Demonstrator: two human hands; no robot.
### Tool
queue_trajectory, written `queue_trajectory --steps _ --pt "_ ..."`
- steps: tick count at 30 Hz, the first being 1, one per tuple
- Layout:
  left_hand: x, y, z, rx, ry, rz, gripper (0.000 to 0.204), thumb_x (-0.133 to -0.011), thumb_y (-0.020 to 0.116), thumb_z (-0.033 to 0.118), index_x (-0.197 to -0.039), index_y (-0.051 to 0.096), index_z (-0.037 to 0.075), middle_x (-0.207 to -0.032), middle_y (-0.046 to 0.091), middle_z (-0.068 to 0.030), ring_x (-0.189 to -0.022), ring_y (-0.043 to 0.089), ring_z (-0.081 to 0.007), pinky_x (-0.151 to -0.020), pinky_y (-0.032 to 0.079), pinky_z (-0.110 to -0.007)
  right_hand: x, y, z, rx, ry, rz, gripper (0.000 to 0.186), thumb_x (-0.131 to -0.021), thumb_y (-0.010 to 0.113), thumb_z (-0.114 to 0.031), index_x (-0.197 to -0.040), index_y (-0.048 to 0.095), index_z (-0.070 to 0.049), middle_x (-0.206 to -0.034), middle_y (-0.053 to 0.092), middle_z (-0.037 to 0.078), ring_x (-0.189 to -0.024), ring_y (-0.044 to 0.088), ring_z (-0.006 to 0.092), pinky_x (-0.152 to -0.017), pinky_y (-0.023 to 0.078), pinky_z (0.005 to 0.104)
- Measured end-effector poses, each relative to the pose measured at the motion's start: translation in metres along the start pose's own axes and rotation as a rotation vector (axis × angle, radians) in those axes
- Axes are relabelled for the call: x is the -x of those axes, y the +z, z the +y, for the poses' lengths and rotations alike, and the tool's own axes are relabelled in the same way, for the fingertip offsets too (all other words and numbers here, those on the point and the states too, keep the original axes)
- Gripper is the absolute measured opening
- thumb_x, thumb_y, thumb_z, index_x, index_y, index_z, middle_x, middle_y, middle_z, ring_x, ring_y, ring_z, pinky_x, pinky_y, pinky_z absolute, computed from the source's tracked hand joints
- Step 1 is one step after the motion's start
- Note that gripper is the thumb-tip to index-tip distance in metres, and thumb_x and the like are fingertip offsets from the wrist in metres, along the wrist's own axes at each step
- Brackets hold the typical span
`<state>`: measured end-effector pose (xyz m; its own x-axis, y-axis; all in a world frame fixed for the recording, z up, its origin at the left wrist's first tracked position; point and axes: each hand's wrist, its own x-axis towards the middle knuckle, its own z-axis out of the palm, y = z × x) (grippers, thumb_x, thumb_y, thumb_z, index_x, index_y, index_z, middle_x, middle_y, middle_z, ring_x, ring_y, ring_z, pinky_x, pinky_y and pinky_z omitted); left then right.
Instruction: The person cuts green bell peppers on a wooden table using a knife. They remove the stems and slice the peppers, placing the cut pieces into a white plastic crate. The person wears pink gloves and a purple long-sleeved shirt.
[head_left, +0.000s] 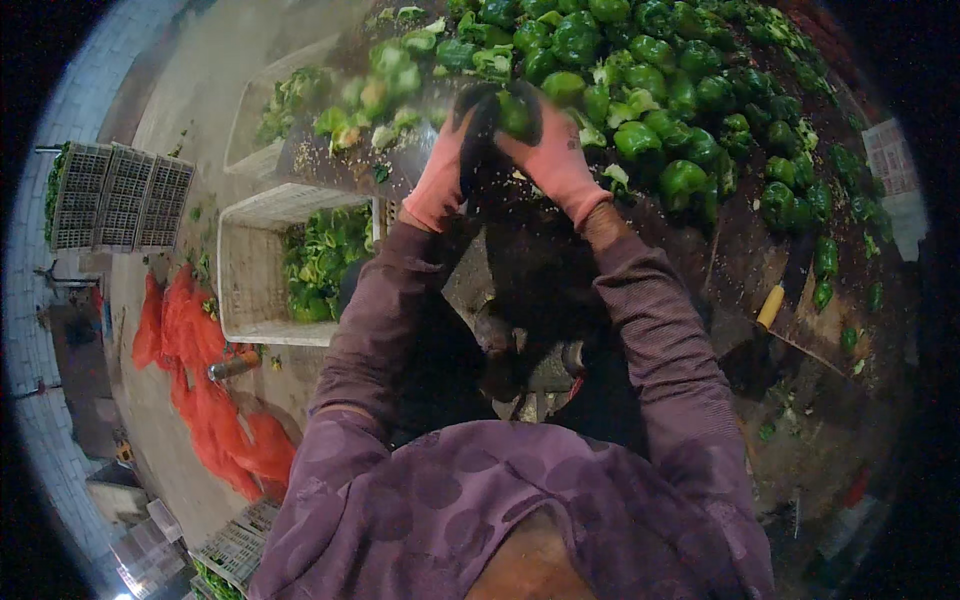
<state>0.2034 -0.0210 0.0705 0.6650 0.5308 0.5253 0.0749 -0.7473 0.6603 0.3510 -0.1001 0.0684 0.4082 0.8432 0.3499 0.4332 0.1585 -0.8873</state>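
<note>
Both my hands wear pink gloves with black palms and fingers. Between them, at the near edge of the table, is a green bell pepper (pixel 514 116). My right hand (pixel 548 145) is closed around the pepper's right side. My left hand (pixel 455 155) is closed too, its dark fingers pressed against the pepper's left side; the fingertips are partly hidden. Just beyond and to the right spreads a large heap of whole green peppers (pixel 685 100). Cut pepper pieces (pixel 385 85) lie beyond my left hand, among scattered pale seeds.
A white crate (pixel 265 270) with green pepper pieces stands left of my legs. A yellow-handled knife (pixel 770 305) lies on the table at right. Red mesh netting (pixel 195 345) is on the floor at left, near stacked crates (pixel 120 198). Another pale crate (pixel 245 125) sits at far left.
</note>
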Motion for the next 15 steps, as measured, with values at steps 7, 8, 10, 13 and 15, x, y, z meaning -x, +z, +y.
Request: queue_trajectory --steps 7,8,10,13,15 --pt "0.004 -0.006 -0.004 0.116 -0.047 0.112 0.042 -0.089 0.058 0.015 -0.127 0.048 0.0 -0.125 0.052 -0.0188 -0.114 0.051 -0.0335 -0.099 0.039 -0.036 -0.003 -0.002 0.046 -1.009 0.373 -0.035 0.034 -0.093 0.056 -0.03 -0.113 0.06 -0.003 -0.107 0.064 0.009 -0.094 0.062 0.0227 -0.082 0.051 0.034" --pt "0.003 -0.005 -0.009 0.154 -0.119 0.162 0.044 -0.088 0.059 0.016 -0.127 0.049 0.001 -0.125 0.052 -0.0189 -0.114 0.051 -0.034 -0.098 0.04 -0.037 -0.001 -0.001 0.042 -1.097 0.377 -0.064 0.032 -0.094 0.053 -0.029 -0.114 0.059 -0.004 -0.11 0.063 0.008 -0.096 0.062 0.0221 -0.082 0.052 0.0338" --pt "0.001 -0.004 -0.017 0.168 -0.266 0.249 0.046 -0.086 0.061 0.016 -0.128 0.049 0.003 -0.125 0.052 -0.0189 -0.113 0.051 -0.0348 -0.098 0.04 -0.039 -0.007 -0.006 0.043 -1.42 0.369 -0.224 0.039 -0.099 0.043 -0.031 -0.124 0.053 -0.003 -0.123 0.058 0.009 -0.106 0.058 0.0229 -0.092 0.048 0.0351" --pt "-0.007 -0.001 -0.005 -0.109 -0.146 0.251 0.049 -0.082 0.065 0.014 -0.128 0.05 0.006 -0.123 0.053 -0.0191 -0.112 0.051 -0.0365 -0.096 0.041 -0.041 -0.003 -0.009 0.045 -1.048 0.19 -0.13 0.031 -0.093 0.054 -0.018 -0.119 0.057 -0.001 -0.111 0.063 0.011 -0.099 0.062 0.0231 -0.084 0.055 0.0359" --pt "-0.011 -0.001 0.018 -0.218 -0.053 0.149 0.051 -0.079 0.069 0.014 -0.127 0.052 0.007 -0.119 0.054 -0.0194 -0.111 0.052 -0.0376 -0.095 0.042 -0.043 -0.001 -0.006 0.046 -0.647 -0.057 -0.095 0.032 -0.093 0.054 -0.017 -0.121 0.056 -0.002 -0.111 0.063 0.01 -0.099 0.062 0.0227 -0.081 0.055 0.0338"
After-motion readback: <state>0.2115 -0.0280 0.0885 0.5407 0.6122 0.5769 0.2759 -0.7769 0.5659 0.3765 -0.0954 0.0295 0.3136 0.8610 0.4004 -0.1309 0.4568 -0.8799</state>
